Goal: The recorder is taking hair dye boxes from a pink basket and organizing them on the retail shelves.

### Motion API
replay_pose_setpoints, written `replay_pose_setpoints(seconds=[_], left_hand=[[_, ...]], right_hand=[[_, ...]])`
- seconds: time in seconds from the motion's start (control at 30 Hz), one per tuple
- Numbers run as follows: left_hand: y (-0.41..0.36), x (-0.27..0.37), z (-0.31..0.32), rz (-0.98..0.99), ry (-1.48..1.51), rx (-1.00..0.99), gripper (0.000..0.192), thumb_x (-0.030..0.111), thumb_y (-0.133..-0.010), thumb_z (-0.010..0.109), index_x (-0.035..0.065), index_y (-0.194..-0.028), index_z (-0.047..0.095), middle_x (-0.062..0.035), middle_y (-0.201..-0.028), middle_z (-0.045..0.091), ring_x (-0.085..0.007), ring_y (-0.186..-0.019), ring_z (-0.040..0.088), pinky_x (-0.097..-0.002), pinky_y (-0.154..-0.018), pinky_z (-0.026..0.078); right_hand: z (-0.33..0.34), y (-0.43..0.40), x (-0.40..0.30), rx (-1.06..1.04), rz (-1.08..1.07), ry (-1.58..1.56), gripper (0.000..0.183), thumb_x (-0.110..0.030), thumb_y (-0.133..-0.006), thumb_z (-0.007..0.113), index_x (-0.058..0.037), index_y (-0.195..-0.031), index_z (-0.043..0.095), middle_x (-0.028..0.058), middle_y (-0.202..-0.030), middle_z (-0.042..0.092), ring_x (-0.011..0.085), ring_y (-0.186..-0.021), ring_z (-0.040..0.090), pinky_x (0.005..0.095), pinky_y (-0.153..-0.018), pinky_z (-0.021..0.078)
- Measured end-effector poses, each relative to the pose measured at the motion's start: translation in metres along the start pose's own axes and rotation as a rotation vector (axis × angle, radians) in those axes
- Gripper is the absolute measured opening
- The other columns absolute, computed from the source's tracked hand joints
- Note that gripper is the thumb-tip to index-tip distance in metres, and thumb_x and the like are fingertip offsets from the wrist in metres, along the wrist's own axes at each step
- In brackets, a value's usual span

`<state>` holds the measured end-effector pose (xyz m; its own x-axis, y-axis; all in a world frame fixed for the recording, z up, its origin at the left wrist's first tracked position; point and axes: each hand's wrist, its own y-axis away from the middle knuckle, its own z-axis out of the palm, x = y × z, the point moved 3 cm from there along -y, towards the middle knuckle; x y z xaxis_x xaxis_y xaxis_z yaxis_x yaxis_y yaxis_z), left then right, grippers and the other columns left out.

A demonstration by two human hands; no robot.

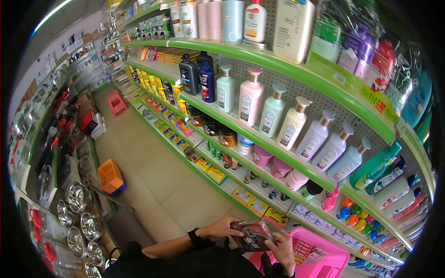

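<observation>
Both my hands hold a dark red-brown printed box [253, 235] in front of my body, at the bottom centre. My left hand [222, 227], with a black watch on the wrist, grips its left end, the thumb on top. My right hand [282, 248] holds the lower right side, its thumb also on the upper face. Just right of and partly behind my right hand stands a pink plastic basket [339, 259] with small red boxes [303, 249] and pale packets in it. Pump bottles, among them a pink one [251, 99], line the shelf beyond.
Green-edged shelves [278, 137] with bottles, jars and boxes run along the right. On the tiled aisle floor [156, 173] stand an orange basket [110, 175] and a red stool [117, 103]. Steel bowls [91, 226] and kitchenware fill the left side.
</observation>
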<state>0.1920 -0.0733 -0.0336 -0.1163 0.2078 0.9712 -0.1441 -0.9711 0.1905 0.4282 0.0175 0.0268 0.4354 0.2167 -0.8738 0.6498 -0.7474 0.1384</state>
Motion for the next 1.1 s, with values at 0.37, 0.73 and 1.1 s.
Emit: replay_pose_setpoints(seconds=[0.37,0.73,1.1], left_hand=[[0.066,-0.031,-0.095,0.143,0.32,0.27,0.029,0.01,-0.086,0.074,-0.0023,-0.111,0.066,-0.0058,-0.097,0.071,-0.0114,-0.085,0.066,-0.0275,-0.076,0.056],[0.152,-0.075,-0.182,0.225,0.482,0.588,0.029,0.016,-0.088,0.073,-0.0003,-0.111,0.067,-0.005,-0.095,0.071,-0.0112,-0.081,0.065,-0.027,-0.072,0.054],[0.195,-0.081,-0.238,0.068,0.45,0.938,0.018,0.009,-0.088,0.072,-0.0014,-0.102,0.069,-0.0036,-0.088,0.071,-0.0098,-0.076,0.065,-0.0256,-0.069,0.053]], right_hand=[[0.098,-0.027,-0.008,0.136,-0.001,-0.354,0.031,0.003,-0.086,0.06,0.0076,-0.117,0.059,0.0125,-0.103,0.069,0.0172,-0.089,0.067,0.0277,-0.079,0.0538],[0.229,-0.096,-0.082,-0.27,-0.021,0.08,0.016,-0.006,-0.085,0.071,0.003,-0.099,0.068,0.0082,-0.085,0.072,0.0113,-0.073,0.065,0.0269,-0.068,0.0524],[0.306,-0.181,-0.097,-0.587,0.141,-0.039,0.023,-0.012,-0.089,0.07,0.0051,-0.104,0.067,0.0094,-0.084,0.072,0.0114,-0.07,0.065,0.0276,-0.065,0.0527]])
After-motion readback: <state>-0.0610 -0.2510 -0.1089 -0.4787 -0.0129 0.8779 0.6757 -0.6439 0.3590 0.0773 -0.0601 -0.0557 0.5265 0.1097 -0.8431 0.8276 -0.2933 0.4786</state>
